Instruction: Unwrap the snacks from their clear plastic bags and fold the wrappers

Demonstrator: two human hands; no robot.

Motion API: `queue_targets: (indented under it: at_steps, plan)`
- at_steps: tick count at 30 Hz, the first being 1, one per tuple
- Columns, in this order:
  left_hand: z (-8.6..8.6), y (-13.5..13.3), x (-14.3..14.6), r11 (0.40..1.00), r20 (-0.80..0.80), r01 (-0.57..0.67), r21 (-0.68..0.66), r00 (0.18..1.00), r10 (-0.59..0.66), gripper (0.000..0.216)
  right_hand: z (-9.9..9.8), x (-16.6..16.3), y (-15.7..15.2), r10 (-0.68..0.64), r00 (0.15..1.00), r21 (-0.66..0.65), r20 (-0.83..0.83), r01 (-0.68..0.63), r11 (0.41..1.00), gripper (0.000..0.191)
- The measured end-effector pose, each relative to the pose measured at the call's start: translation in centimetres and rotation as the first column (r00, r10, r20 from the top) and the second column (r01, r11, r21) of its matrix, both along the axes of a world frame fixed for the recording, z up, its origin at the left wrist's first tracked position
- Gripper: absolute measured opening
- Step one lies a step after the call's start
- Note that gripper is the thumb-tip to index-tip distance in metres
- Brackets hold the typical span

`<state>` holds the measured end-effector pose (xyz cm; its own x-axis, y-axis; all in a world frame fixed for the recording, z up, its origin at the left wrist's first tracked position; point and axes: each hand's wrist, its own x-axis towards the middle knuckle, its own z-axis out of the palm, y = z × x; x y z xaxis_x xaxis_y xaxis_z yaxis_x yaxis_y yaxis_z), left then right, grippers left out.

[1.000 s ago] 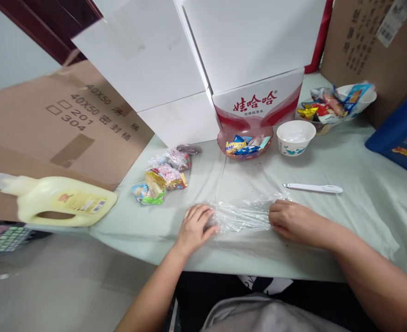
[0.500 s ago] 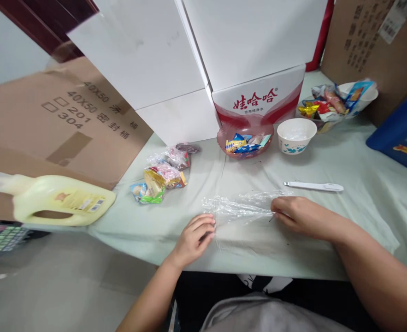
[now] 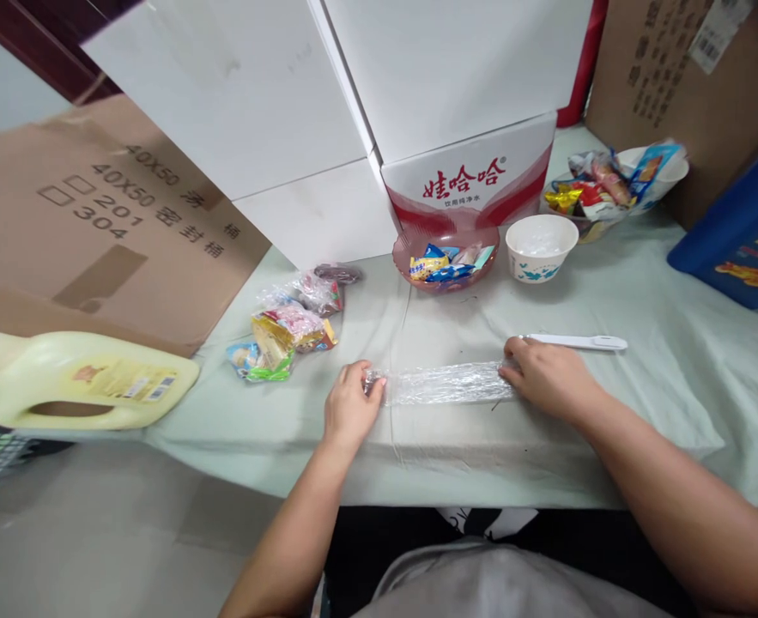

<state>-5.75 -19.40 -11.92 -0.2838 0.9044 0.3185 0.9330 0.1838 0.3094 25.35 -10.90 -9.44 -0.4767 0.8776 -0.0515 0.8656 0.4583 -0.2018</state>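
A strip of clear, crinkled plastic film (image 3: pixel 446 384) lies stretched sideways low over the pale green tablecloth. Its left end is gripped by my left hand (image 3: pixel 353 403), thumb on the near side and fingers curled over the far side. At the other end, my right hand (image 3: pixel 546 378) pinches the film between thumb and fingers. Just behind the right hand lies a white utility knife (image 3: pixel 585 342), its left part partly hidden by the fingers. Farther back stand a pink translucent bowl (image 3: pixel 410 273) with wrapped snacks and a white paper bowl (image 3: pixel 539 268) with clear plastic in it.
Several wrapped snacks (image 3: pixel 288 330) lie left of the hands. A yellow bottle (image 3: pixel 95 378) rests on its side by a cardboard box (image 3: pixel 127 223). White boxes (image 3: pixel 469 180) stand behind. More filled bowls (image 3: pixel 594 230) and a blue container (image 3: pixel 732 249) are at the right.
The loose, bunched film is now a narrower, flatter, straighter strip. My left hand has closed around its left end, and both hands have moved slightly away from me.
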Motion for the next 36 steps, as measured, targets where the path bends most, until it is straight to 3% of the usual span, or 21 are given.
queue_targets:
  at_steps: [3, 5, 8, 10, 13, 15, 18, 19, 20, 21, 25, 27, 29, 31, 34, 36]
  plan:
    - [0.7, -0.7, 1.4, 0.978, -0.128, 0.024, 0.208, 0.992, 0.003, 0.024, -0.1, 0.3, 0.1, 0.031, 0.999, 0.091, -0.027, -0.029, 0.995, 0.028]
    - [0.9, -1.4, 3.2, 0.957, -0.141, 0.182, 0.227, 0.978, -0.153, 0.022, 0.0, 0.4, 0.2, 0.083, 0.997, 0.080, -0.009, -0.082, 0.993, 0.023]
    - [0.8, -2.3, 6.9, 0.896, -0.082, 0.443, 0.043, 0.895, -0.438, 0.031, 0.6, 0.3, 0.0, 0.187, 0.982, 0.023, -0.006, -0.186, 0.982, 0.016]
    - [0.5, -2.6, 9.1, 0.869, -0.062, 0.482, -0.106, 0.869, -0.490, 0.043, 1.4, 0.5, -0.6, 0.221, 0.970, -0.036, -0.102, -0.226, 0.973, 0.015]
    - [0.4, -2.9, 10.9, 0.820, -0.056, 0.519, -0.240, 0.836, -0.546, 0.057, 2.9, 1.3, -1.9, 0.221, 0.883, -0.173, -0.414, -0.315, 0.933, 0.010]
    - [0.5, -3.0, 10.9, 0.716, -0.010, 0.646, -0.265, 0.741, -0.672, 0.054, 4.0, 1.8, -2.7, 0.222, 0.757, -0.271, -0.614, -0.467, 0.842, 0.012]
    - [0.7, -3.0, 10.2, 0.485, 0.131, 0.846, -0.222, 0.519, -0.845, 0.040, 4.8, 2.2, -3.2, 0.120, 0.628, -0.463, -0.769, -0.677, 0.572, 0.016]
    - [0.7, -2.9, 10.0, 0.436, 0.187, 0.880, -0.186, 0.468, -0.864, 0.039, 4.8, 2.1, -3.1, 0.054, 0.611, -0.516, -0.790, -0.710, 0.479, 0.018]
    - [0.7, -2.9, 9.7, 0.415, 0.246, 0.898, -0.147, 0.440, -0.864, 0.042, 4.6, 1.9, -2.9, -0.026, 0.599, -0.552, -0.800, -0.719, 0.421, 0.023]
    - [0.6, -2.9, 9.5, 0.414, 0.310, 0.903, -0.113, 0.428, -0.849, 0.049, 4.3, 1.7, -2.6, -0.120, 0.584, -0.576, -0.803, -0.709, 0.406, 0.030]
    - [0.3, -2.9, 9.0, 0.479, 0.562, 0.875, -0.073, 0.433, -0.705, 0.087, 2.4, 0.5, -1.2, -0.511, 0.436, -0.670, -0.741, -0.528, 0.522, 0.057]
    - [0.3, -2.9, 9.0, 0.500, 0.627, 0.862, -0.077, 0.432, -0.648, 0.096, 1.5, 0.0, -0.6, -0.601, 0.410, -0.726, -0.686, -0.432, 0.534, 0.062]
    - [0.5, -2.8, 9.0, 0.501, 0.640, 0.862, -0.081, 0.430, -0.637, 0.094, 0.7, -0.4, -0.3, -0.589, 0.453, -0.742, -0.669, -0.368, 0.560, 0.063]
    - [0.7, -2.7, 9.2, 0.481, 0.608, 0.872, -0.092, 0.432, -0.666, 0.081, 0.2, -0.6, -0.1, -0.529, 0.496, -0.709, -0.689, -0.308, 0.634, 0.063]
    - [0.8, -2.4, 9.5, 0.475, 0.545, 0.875, -0.099, 0.447, -0.709, 0.059, -0.2, -0.6, -0.1, -0.386, 0.500, -0.494, -0.775, -0.100, 0.864, 0.059]
    - [0.7, -2.4, 9.6, 0.486, 0.534, 0.869, -0.089, 0.454, -0.714, 0.054, 0.0, -0.4, -0.1, -0.246, 0.521, -0.268, -0.817, 0.033, 0.963, 0.047]
